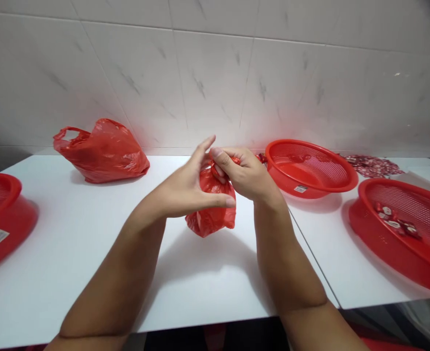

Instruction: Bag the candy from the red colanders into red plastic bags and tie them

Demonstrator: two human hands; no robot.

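A small red plastic bag (211, 222) hangs above the white table with its top gathered and twisted. My right hand (246, 173) is closed round the gathered neck, and a bit of red plastic sticks out above its fingers. Around the left side of the bag, my left hand (185, 187) is open, its thumb stretched across the front and its fingers pointing up. Whether the left fingers touch the bag behind cannot be made out. What the bag contains is hidden.
A larger red plastic bag (110, 156) stands at the back left. Red baskets stand at the left edge (10, 219), back right (309, 187) and far right (375, 239), the last with wrapped pieces (395, 224). More red-and-white pieces (373, 165) lie by the tiled wall (215, 83).
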